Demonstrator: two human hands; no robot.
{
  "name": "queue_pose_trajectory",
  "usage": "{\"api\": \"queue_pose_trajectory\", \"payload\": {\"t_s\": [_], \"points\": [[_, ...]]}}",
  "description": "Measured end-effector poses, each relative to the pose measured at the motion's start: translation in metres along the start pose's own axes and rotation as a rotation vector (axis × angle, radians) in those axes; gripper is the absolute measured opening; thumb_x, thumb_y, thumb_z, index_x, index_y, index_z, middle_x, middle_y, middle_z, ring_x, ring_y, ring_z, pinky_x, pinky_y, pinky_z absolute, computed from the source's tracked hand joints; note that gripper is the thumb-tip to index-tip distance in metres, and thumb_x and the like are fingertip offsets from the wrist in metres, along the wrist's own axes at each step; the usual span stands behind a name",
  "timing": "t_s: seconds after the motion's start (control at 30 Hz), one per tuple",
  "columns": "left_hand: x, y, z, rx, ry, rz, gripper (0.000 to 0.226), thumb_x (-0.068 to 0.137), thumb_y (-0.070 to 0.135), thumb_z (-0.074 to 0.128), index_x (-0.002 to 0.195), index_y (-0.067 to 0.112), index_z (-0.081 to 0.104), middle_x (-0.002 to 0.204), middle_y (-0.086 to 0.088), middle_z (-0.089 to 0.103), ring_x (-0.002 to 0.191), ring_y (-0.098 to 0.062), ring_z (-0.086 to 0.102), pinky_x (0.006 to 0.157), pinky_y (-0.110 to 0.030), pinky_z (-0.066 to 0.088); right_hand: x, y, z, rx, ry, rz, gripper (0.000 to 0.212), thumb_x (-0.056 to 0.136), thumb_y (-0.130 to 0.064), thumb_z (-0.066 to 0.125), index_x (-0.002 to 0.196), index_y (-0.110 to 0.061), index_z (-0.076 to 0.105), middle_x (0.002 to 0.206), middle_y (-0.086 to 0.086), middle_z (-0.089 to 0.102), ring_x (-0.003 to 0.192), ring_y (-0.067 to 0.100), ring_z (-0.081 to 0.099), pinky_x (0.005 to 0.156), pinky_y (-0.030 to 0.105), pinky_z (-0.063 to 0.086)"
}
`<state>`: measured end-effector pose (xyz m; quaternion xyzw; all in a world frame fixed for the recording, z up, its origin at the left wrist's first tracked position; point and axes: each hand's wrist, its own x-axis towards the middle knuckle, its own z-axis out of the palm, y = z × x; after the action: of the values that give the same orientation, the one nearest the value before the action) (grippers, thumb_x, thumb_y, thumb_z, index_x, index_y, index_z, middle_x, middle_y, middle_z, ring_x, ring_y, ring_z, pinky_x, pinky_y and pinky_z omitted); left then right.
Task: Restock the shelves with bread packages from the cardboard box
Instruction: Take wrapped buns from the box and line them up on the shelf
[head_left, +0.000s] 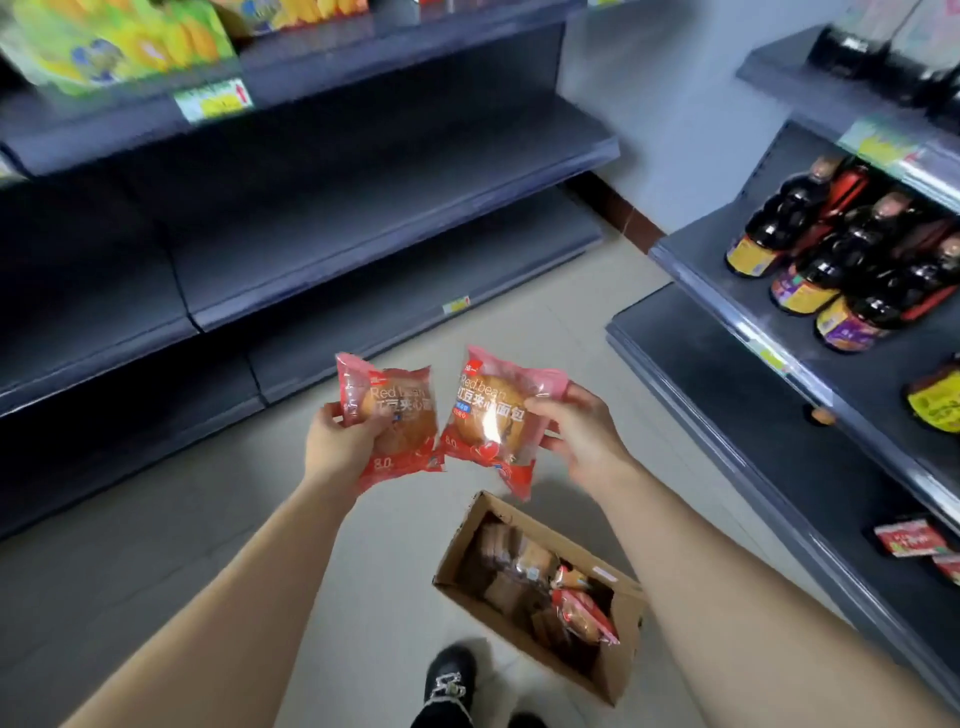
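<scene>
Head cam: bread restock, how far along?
Done: no bread shows on the dark shelves ahead. In hand: the left hand grips one red-bean bread package, and the right hand grips a second package, both held up above the floor. Left: the cardboard box on the floor holds more packages, so most of the restocking looks undone.

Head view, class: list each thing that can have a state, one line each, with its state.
left hand: grips left bread package
right hand: grips right bread package
left bread package: sealed, held aloft
right bread package: sealed, held aloft
cardboard box: open, on floor, bread packages inside
sauce bottles: capped, standing on right shelf
</scene>
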<state>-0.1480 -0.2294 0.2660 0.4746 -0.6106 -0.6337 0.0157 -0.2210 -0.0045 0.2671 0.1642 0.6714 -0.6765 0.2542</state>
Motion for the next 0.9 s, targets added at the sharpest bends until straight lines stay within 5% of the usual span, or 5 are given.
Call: {"api": "queue_pose_trajectory", "payload": {"t_s": [0.13, 0.37, 0.63, 0.77, 0.9], "points": [[-0.024, 0.043, -0.053, -0.114, -0.001, 0.062, 0.038, 0.081, 0.012, 0.074, 0.112, 0.006, 0.054, 0.100, -0.013, 0.066, 0.069, -0.021, 0.066, 0.041, -0.026, 0.052, -0.018, -0.051, 0.056, 0.095, -0.153, -0.041, 0.030, 0.086, 0.006, 0.053, 0.105, -0.008, 0.071, 0.093, 0.014, 0.072, 0.086, 0.027, 0.069, 0.077, 0.037, 0.056], [-0.020, 0.053, -0.122, -0.216, 0.046, 0.133, 0.023, 0.082, 0.010, 0.073, 0.096, 0.014, 0.055, 0.103, -0.016, 0.068, 0.075, -0.025, 0.068, 0.069, -0.041, 0.058, -0.038, -0.057, 0.175, -0.039, -0.352, -0.073, 0.035, 0.081, -0.011, 0.074, 0.114, -0.007, 0.063, 0.098, 0.005, 0.067, 0.089, 0.014, 0.066, 0.094, 0.034, 0.050], [0.003, 0.073, -0.199, -0.355, 0.069, 0.159, 0.020, 0.085, 0.017, 0.071, 0.099, 0.013, 0.057, 0.098, -0.013, 0.069, 0.078, -0.027, 0.069, 0.057, -0.041, 0.058, -0.054, -0.067, 0.268, -0.298, -0.342, -0.242, 0.061, 0.049, -0.037, 0.093, 0.102, -0.027, 0.063, 0.098, -0.001, 0.072, 0.090, 0.017, 0.070, 0.076, 0.030, 0.058], [0.005, 0.098, -0.241, -0.411, 0.030, 0.177, 0.019, 0.087, 0.017, 0.068, 0.103, 0.012, 0.059, 0.104, -0.015, 0.070, 0.088, -0.033, 0.070, 0.074, -0.055, 0.057, -0.064, -0.080, 0.313, -0.265, -0.386, -0.281, 0.071, 0.063, -0.004, 0.087, 0.118, -0.026, 0.049, 0.109, -0.005, 0.065, 0.093, 0.009, 0.065, 0.060, 0.022, 0.057], [0.004, 0.133, -0.301, -0.439, 0.057, 0.203, 0.022, 0.086, 0.016, 0.069, 0.105, 0.010, 0.060, 0.106, -0.019, 0.070, 0.093, -0.036, 0.069, 0.075, -0.059, 0.056, -0.074, -0.103, 0.358, -0.269, -0.363, -0.260, 0.073, 0.055, -0.020, 0.088, 0.117, -0.019, 0.048, 0.107, 0.006, 0.068, 0.090, 0.021, 0.070, 0.071, 0.040, 0.060]]}}
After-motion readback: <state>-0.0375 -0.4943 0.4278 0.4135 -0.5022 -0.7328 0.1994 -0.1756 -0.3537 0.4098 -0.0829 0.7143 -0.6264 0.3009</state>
